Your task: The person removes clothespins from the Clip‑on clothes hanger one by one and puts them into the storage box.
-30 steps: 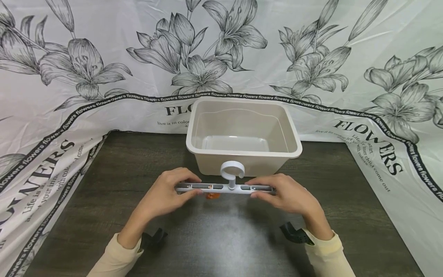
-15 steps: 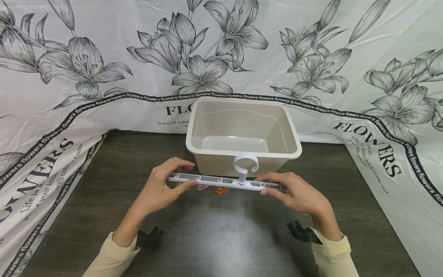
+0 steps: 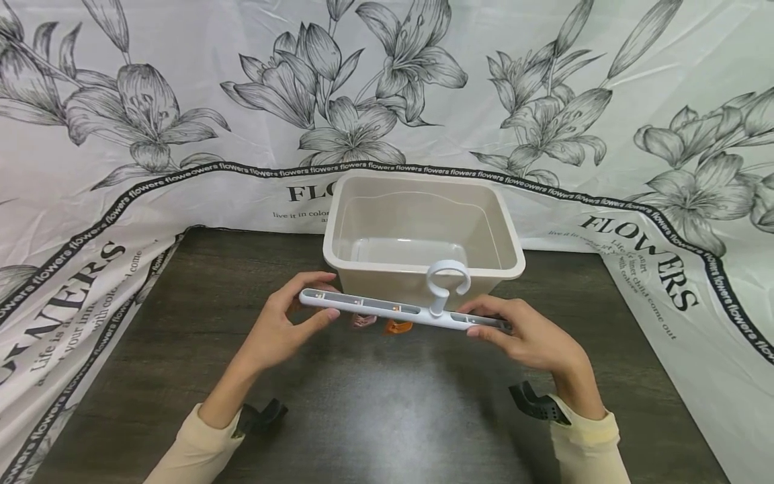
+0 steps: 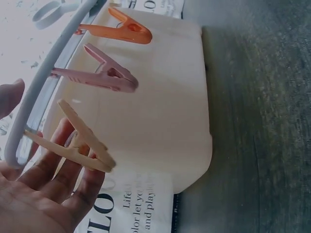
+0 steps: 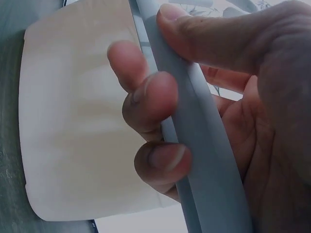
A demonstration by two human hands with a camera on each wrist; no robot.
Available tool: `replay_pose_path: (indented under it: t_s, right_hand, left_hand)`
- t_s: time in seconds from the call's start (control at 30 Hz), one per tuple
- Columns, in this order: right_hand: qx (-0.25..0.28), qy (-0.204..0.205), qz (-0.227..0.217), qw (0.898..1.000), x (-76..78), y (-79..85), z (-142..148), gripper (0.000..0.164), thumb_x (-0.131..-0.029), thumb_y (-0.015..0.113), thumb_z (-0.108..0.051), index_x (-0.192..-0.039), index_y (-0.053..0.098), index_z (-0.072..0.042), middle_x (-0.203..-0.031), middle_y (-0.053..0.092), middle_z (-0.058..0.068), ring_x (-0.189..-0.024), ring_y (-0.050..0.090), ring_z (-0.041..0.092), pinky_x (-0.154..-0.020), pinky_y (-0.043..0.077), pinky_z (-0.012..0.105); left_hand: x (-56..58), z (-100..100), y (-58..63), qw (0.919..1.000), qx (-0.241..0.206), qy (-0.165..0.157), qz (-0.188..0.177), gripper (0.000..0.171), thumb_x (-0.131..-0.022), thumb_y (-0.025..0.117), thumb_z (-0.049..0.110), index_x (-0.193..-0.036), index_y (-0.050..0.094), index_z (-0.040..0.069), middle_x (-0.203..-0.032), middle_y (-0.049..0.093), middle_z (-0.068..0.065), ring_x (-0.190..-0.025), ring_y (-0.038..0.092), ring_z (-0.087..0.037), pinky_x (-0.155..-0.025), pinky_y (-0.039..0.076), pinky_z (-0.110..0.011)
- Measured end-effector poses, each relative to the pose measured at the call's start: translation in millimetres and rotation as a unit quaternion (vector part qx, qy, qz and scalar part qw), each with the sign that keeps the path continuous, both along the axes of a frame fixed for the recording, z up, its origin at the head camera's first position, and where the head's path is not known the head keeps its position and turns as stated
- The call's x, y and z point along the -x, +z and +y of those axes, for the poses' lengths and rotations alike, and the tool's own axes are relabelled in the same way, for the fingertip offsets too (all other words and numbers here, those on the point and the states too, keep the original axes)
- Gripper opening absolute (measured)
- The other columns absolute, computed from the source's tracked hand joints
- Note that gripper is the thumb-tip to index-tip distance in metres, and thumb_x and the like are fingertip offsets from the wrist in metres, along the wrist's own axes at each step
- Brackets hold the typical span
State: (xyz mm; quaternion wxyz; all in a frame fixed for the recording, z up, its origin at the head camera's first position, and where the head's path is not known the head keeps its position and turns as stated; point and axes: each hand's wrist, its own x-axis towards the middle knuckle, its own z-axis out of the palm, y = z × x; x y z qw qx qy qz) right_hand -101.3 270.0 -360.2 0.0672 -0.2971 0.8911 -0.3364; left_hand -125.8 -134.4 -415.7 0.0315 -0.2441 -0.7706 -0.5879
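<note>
A pale grey-white clip hanger (image 3: 393, 310) with an open ring hook (image 3: 447, 279) is held up in front of the beige bin. My right hand (image 3: 532, 333) grips its right end, fingers curled round the bar (image 5: 209, 145) and thumb laid along it. Around the left end, my left hand (image 3: 284, 326) is spread, its thumb apart from the bar in the left wrist view. Its fingers are behind a pale yellow clothespin (image 4: 73, 150) and seem to touch it. A pink clothespin (image 4: 104, 75) and an orange clothespin (image 4: 121, 31) hang farther along.
The beige bin (image 3: 423, 271) stands at the back of the dark wood table (image 3: 387, 403), right behind the hanger. A white flower-printed cloth (image 3: 242, 134) forms the backdrop and runs down both sides. Black straps (image 3: 263, 417) sit at both wrists.
The hanger has shifted right and tilted, its left end now higher. My left thumb and fingers have loosened from the bar, and the pink and orange clothespins show more in the head view.
</note>
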Motion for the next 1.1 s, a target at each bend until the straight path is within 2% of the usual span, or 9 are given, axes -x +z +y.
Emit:
replay_pose_path:
  t_s: [0.23,0.57,0.73,0.83,0.9,1.03,1.1]
  right_hand:
    - [0.025,0.005,-0.006,1.000,-0.5,1.5,12,0.025,-0.097,0.071,-0.015,-0.120,0.065,-0.025,-0.092,0.070,-0.009,-0.070,0.059,0.005,-0.062,0.050,0.025]
    - [0.041,-0.014,-0.016,0.999,-1.1,-0.8,16,0.030,-0.098,0.070,-0.014,-0.126,0.065,-0.026,-0.105,0.073,-0.005,-0.085,0.066,0.008,-0.074,0.051,0.025]
    - [0.028,-0.047,-0.030,0.998,-0.4,-1.9,17,0.031,-0.098,0.072,-0.021,-0.127,0.067,-0.031,-0.107,0.074,-0.006,-0.082,0.066,0.007,-0.073,0.052,0.025]
    - [0.021,-0.057,-0.030,0.998,0.3,-1.5,18,0.029,-0.097,0.073,-0.023,-0.124,0.068,-0.031,-0.104,0.074,-0.007,-0.081,0.065,0.007,-0.072,0.052,0.024]
    - [0.018,-0.056,-0.025,0.998,1.1,-1.1,20,0.028,-0.097,0.073,-0.021,-0.123,0.069,-0.030,-0.105,0.074,-0.008,-0.083,0.065,0.006,-0.073,0.052,0.024]
    - [0.020,-0.043,-0.029,0.998,1.4,0.8,23,0.026,-0.097,0.072,-0.018,-0.122,0.070,-0.027,-0.103,0.074,-0.009,-0.083,0.066,0.006,-0.073,0.053,0.024]
    - [0.025,-0.034,-0.043,0.998,1.3,1.6,24,0.024,-0.099,0.070,-0.017,-0.121,0.069,-0.026,-0.097,0.074,-0.008,-0.077,0.065,0.007,-0.066,0.054,0.026]
  left_hand:
    - [2.2,4,-3.1,0.9993,-0.016,-0.020,-0.028,0.052,-0.093,0.077,0.010,-0.140,0.057,0.012,-0.113,0.071,-0.002,-0.094,0.067,-0.017,-0.083,0.054,-0.026]
    - [-3.3,14,-3.1,0.9955,-0.017,-0.051,-0.077,0.031,-0.099,0.070,0.016,-0.129,0.066,0.015,-0.117,0.073,-0.007,-0.099,0.074,-0.016,-0.083,0.060,-0.031]
    - [-4.4,16,-0.4,0.9947,-0.027,-0.075,-0.065,0.022,-0.104,0.062,0.012,-0.124,0.067,0.009,-0.109,0.075,-0.015,-0.087,0.073,-0.017,-0.070,0.061,-0.034]
    - [-4.3,17,2.0,0.9955,-0.025,-0.077,-0.048,0.018,-0.104,0.060,0.011,-0.121,0.067,0.009,-0.105,0.075,-0.015,-0.084,0.072,-0.014,-0.065,0.059,-0.032]
    - [-4.5,17,4.2,0.9962,-0.024,-0.075,-0.038,0.016,-0.104,0.060,0.011,-0.119,0.068,0.011,-0.102,0.076,-0.014,-0.083,0.072,-0.012,-0.062,0.057,-0.029]
    - [-4.3,17,8.5,0.9971,-0.022,-0.070,-0.019,0.015,-0.105,0.058,0.010,-0.116,0.068,0.014,-0.091,0.075,-0.008,-0.070,0.063,-0.010,-0.054,0.047,-0.025]
    - [-4.7,18,10.1,0.9970,-0.026,-0.070,-0.018,0.015,-0.105,0.058,0.010,-0.116,0.067,0.014,-0.088,0.073,-0.009,-0.065,0.058,-0.012,-0.053,0.043,-0.025]
